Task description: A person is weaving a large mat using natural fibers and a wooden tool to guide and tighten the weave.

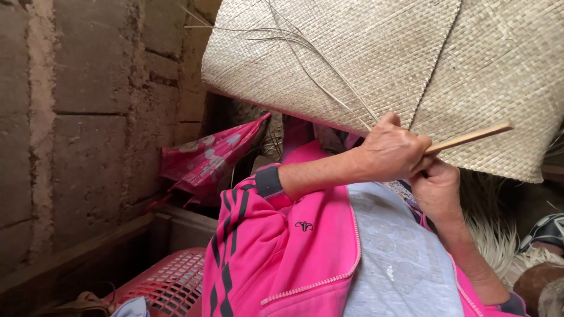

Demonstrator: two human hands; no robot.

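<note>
Pink jacket (276, 246) nearest; stick (470, 138) gripped by left hand (390, 154), right hand (437, 188) pinching mat (382, 64) edge; weaving underway, loose strands (317, 70) to be tucked.

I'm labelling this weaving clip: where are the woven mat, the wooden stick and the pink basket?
woven mat (376, 53): head view, middle of weave.
wooden stick (470, 138): head view, mid-shaft.
pink basket (170, 282): head view, latticed wall.

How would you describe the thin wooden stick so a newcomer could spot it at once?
Start at the big pale woven mat filling the top of the view. At its lower edge both hands meet; the stick juts rightward from them, smooth, straight and solid, unlike the loose thin straw strands.
</note>
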